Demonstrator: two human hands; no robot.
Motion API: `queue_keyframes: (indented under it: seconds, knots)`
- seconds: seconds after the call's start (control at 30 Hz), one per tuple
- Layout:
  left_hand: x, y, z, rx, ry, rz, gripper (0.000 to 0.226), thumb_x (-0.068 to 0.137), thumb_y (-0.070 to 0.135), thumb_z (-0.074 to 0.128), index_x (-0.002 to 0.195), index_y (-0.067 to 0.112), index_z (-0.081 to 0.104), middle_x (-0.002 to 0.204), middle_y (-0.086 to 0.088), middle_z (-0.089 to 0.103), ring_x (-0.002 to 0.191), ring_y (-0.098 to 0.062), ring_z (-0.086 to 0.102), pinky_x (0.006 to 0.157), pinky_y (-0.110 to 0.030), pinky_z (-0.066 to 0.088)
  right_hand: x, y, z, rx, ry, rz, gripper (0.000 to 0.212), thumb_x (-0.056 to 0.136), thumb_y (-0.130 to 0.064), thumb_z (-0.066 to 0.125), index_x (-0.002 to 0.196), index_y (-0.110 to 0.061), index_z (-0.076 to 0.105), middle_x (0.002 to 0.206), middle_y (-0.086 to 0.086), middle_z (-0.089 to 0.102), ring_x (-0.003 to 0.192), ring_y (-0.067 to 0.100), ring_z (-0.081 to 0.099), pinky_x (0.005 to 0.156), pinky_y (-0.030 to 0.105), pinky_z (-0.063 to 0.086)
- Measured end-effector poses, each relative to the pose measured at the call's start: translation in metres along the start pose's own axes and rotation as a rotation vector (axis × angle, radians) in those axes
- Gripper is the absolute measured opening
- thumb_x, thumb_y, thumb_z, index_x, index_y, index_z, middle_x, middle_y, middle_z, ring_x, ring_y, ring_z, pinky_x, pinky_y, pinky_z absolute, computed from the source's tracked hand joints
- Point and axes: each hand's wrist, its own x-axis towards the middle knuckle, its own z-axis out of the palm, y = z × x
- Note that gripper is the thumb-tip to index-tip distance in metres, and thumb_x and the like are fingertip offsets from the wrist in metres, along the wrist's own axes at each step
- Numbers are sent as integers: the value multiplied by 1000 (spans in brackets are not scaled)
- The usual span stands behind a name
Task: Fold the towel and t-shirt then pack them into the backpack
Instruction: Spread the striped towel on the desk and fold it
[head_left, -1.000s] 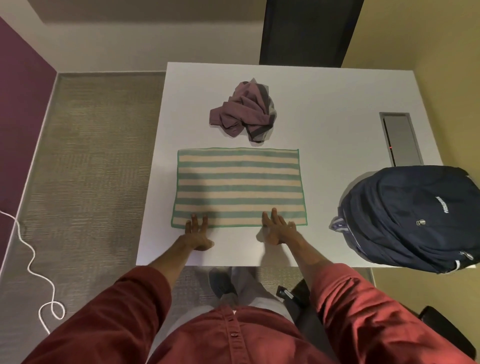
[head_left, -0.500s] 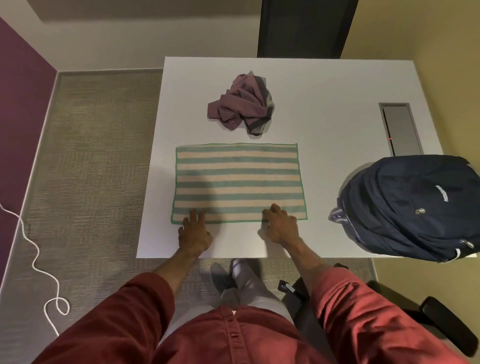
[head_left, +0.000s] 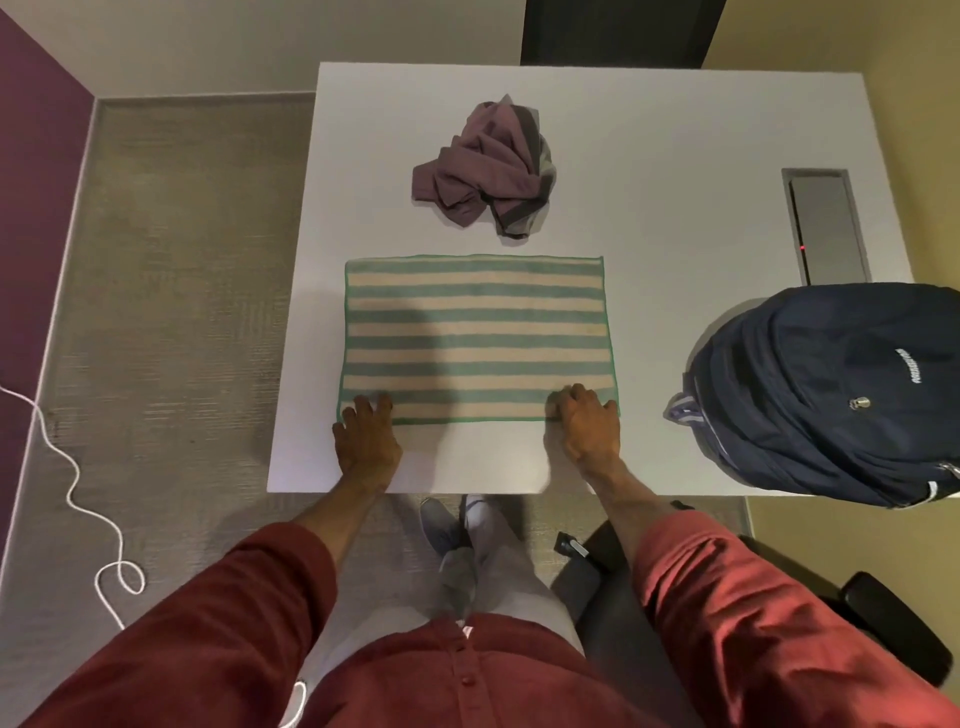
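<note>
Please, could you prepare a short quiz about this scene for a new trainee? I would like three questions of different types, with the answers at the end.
1. True or false: the t-shirt is already folded.
2. Where is the backpack? A) on the floor; B) on the table, at the person's right; C) on the chair.
3. Fill in: the left hand and the right hand touch the towel at its two ___ corners.

Key: 1. False; it lies crumpled beyond the towel. 2. B. 3. Near (the side closest to the person); the towel lies spread flat.
</note>
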Motion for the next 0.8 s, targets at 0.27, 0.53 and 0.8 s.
queue_keyframes:
  seconds: [0.27, 0.53, 0.8]
  knots:
    - [26, 2, -8, -56, -32, 54, 49, 101, -4, 60, 147, 5, 47, 156, -16, 37, 126, -33, 56, 99, -45, 59, 9, 2, 7, -18, 38, -28, 35, 110, -19, 48, 146, -16, 51, 143, 5, 57, 130, 25, 56, 108, 43, 46]
    - [30, 1, -13, -232, 30, 96, 59, 112, 11, 47, 165, 1, 24, 148, -20, 52, 115, -35, 69, 97, -43, 61, 16, 8, -7, -54, 78, -24, 38, 113, -33, 38, 149, -20, 43, 141, 0, 59, 127, 24, 57, 103, 40, 43]
    - [41, 5, -40, -184, 105, 100, 34, 109, 13, 53, 142, 7, 53, 135, -14, 52, 112, -32, 66, 86, -45, 64, 40, 21, -33, -100, 19, 65, 52, 109, -17, 51, 158, -12, 36, 154, 10, 46, 142, 31, 45, 113, 46, 39]
